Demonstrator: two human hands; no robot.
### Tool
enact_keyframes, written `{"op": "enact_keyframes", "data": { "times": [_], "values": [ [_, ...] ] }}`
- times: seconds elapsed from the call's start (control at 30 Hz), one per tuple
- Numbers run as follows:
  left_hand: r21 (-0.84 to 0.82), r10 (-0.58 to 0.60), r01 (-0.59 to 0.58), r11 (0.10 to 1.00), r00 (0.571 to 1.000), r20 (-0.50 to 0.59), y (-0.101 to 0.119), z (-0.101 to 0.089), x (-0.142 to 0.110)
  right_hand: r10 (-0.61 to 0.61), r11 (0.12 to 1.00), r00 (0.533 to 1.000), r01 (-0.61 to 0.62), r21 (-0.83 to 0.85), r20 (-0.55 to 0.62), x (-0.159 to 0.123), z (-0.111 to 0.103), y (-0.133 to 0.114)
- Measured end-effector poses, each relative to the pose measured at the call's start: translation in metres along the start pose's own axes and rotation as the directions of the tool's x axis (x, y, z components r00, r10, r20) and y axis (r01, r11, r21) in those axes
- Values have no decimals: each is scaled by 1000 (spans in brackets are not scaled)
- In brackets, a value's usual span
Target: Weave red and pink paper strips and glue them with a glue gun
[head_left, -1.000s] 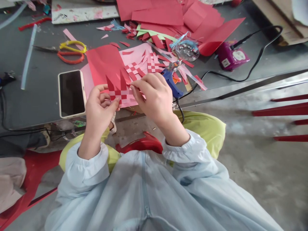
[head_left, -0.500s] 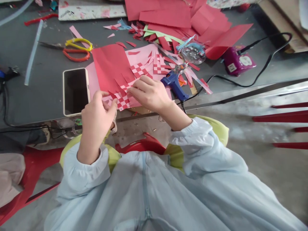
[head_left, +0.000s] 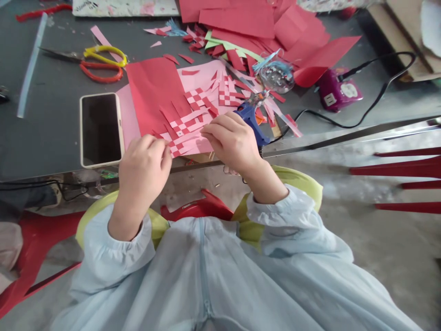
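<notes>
A red paper sheet cut into strips at its near end lies on pink paper. Pink strips cross the red ones there in a checkered weave. My left hand pinches the weave's near left corner, its fingertips partly hidden. With closed fingertips, my right hand holds the right end of a pink paper strip, stretched across toward the left hand. Just behind the right hand lies a blue glue gun, partly covered by it. Loose checkered scraps are scattered beyond the weave.
A white-edged phone lies left of the paper, with scissors behind it and a clear glue stick farther left. Red paper is piled at the back. A purple box with a black cable stands right, near cardboard.
My right hand has moved right and slightly down, away from the weave, and a pink strip now spans between the hands. My left hand's fingers have closed in on the near corner.
</notes>
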State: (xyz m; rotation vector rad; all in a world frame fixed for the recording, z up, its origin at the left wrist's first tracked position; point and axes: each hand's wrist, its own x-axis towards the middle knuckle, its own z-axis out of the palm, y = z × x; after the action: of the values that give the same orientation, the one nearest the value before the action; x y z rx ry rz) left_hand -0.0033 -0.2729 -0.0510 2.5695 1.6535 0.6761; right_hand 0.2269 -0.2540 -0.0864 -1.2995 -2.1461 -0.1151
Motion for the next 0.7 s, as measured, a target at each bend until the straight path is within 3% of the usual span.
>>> {"op": "enact_keyframes", "data": {
  "times": [0.13, 0.4, 0.7],
  "values": [
    [22, 115, -116, 993, 992, 45, 4, 6, 1, -42, 999, 994, 44, -16, 103, 0, 0, -12],
    [111, 123, -139, 984, 983, 137, 8, 10, 0, -34, 983, 932, 97, -158, 360, 11, 6, -37],
    [47, 86, -93, 995, 985, 148, 11, 8, 0, -71, 989, 945, 108, -99, 320, 1, -6, -30]
  ]
}}
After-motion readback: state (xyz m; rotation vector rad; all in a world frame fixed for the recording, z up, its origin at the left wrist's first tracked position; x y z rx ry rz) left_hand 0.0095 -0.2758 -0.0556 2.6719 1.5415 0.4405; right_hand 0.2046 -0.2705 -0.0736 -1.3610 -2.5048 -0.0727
